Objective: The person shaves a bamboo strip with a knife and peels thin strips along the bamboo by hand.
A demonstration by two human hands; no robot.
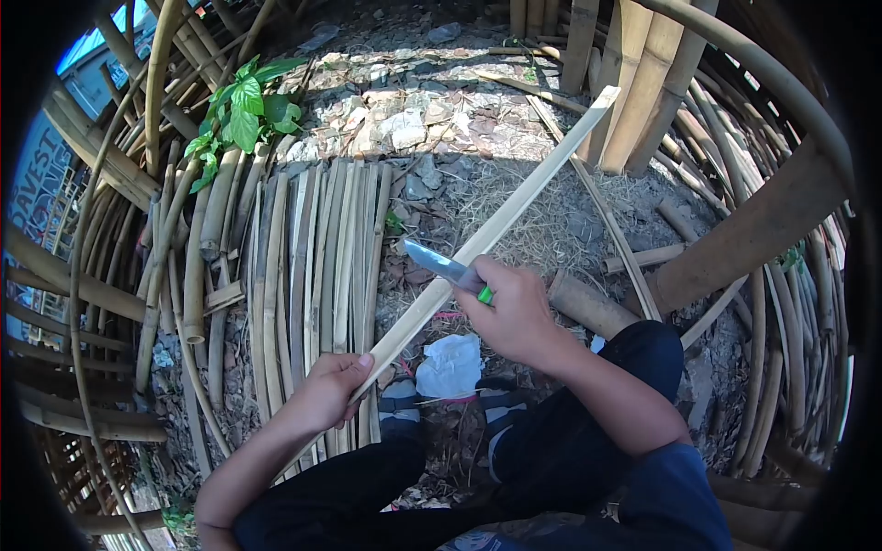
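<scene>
A long pale bamboo strip [524,196] slants from the lower left up to the far right in front of me. My left hand [333,390] is closed around its near end, thumb on top. My right hand [514,308] grips a knife [439,264] with a green part showing on its handle. The blade lies across the middle of the strip and points left. Most of the handle is hidden inside my right fist. Below the strip, a crumpled white sheet [449,365] lies on the ground between my feet.
Split bamboo strips [317,275] lie side by side on the left. A leafy green plant [243,115] grows beyond them. Upright bamboo poles [638,83] stand at the back right, a thick pole [735,243] leans at the right, and a short bamboo piece [597,308] lies near my knee.
</scene>
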